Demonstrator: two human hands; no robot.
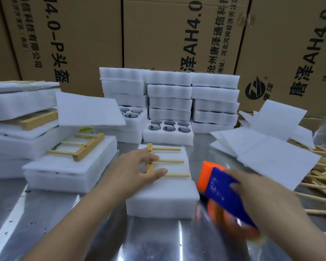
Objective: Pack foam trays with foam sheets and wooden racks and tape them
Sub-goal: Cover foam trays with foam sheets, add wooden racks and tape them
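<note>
A white foam tray [162,202] topped with a foam sheet lies on the metal table in front of me. A wooden rack [167,161] with three dowels rests on it. My left hand [137,170] presses flat on the rack's bar, fingers straight. My right hand [256,193] grips a blue and orange tape dispenser [220,187], blurred, just right of the tray. Another tray with a rack [83,147] on it sits at the left.
Stacks of foam trays [194,98] stand at the back before cardboard boxes [177,34]. An open tray [167,132] shows dark round items in its holes. Loose foam sheets [267,149] and wooden sticks [320,178] lie at the right. More packed trays [17,129] pile at the left.
</note>
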